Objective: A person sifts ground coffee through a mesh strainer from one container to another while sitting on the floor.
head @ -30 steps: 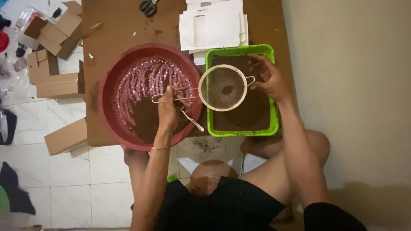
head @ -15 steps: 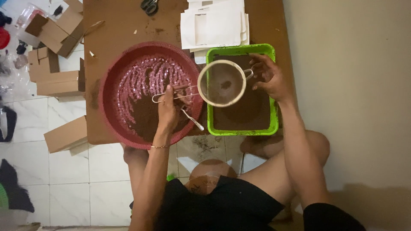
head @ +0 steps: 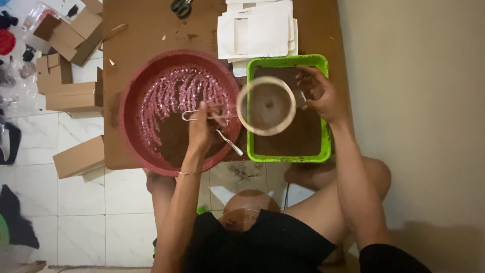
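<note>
Round sieve [head: 266,105], wire mesh w/ pale rim, hangs over the gap between the green tray [head: 325,101] and the red basin [head: 132,96], mostly above the tray's left part. Blurred, so mesh load can't be read. Looks light and stiff, but the mesh prob dents easily and any powder in it spills if tilted; best hold is the handle side, not the rim. Right hand [head: 319,93] has fingers curled shut on that handle at the sieve's right edge. Left hand [head: 202,129] pinches a metal spoon [head: 228,142] over brown powder [head: 174,141] in the basin, touching a wire rest [head: 202,115] laid across.

Edges: basin & tray nearly touch, tray sits near the brown board's [head: 146,30] front edge. Wall close on right. White envelopes [head: 257,28], scissors [head: 181,6] behind; cardboard boxes [head: 70,93] left. Free room mainly upward.
</note>
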